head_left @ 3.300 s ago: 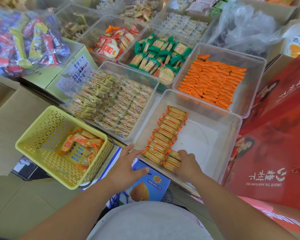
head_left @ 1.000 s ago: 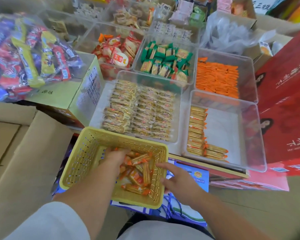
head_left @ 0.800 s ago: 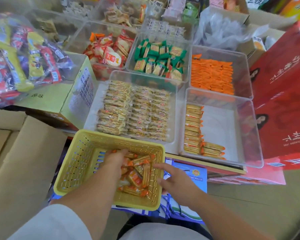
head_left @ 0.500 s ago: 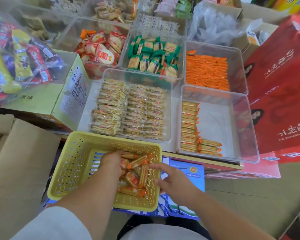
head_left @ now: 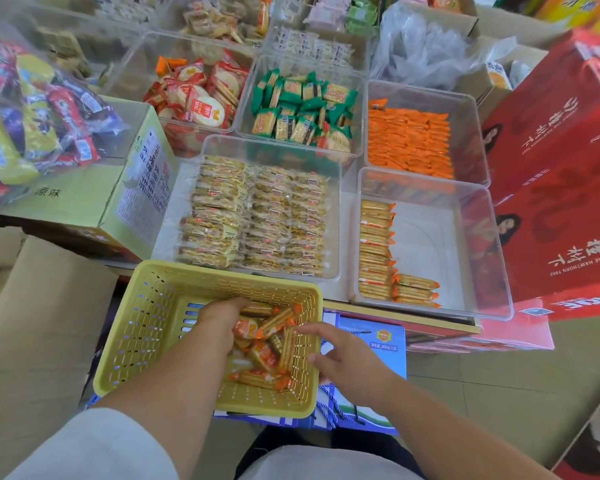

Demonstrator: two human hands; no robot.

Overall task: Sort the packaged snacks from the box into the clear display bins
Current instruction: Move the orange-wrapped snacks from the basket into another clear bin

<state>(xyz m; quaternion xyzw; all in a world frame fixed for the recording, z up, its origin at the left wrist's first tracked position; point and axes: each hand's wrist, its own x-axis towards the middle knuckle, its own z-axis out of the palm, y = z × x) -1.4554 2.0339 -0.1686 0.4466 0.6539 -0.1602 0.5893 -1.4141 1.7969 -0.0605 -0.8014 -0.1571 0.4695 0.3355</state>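
We log a pale grey-white short sleeve [head_left: 94,445] at 7 o'clock. Matching fabric covers the torso [head_left: 326,467] at 6 o'clock; forearms bare to left hand [head_left: 222,323] and right hand [head_left: 350,365].

Left hand [head_left: 222,323] fingers out of sight among snacks [head_left: 269,355]

Bright, even light, soft shadows; wide-angle bending and blur toward the edges.

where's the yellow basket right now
The yellow basket sits low, left of centre in the head view, just nearer than the clear bin of pale packs, blue carton at its right.
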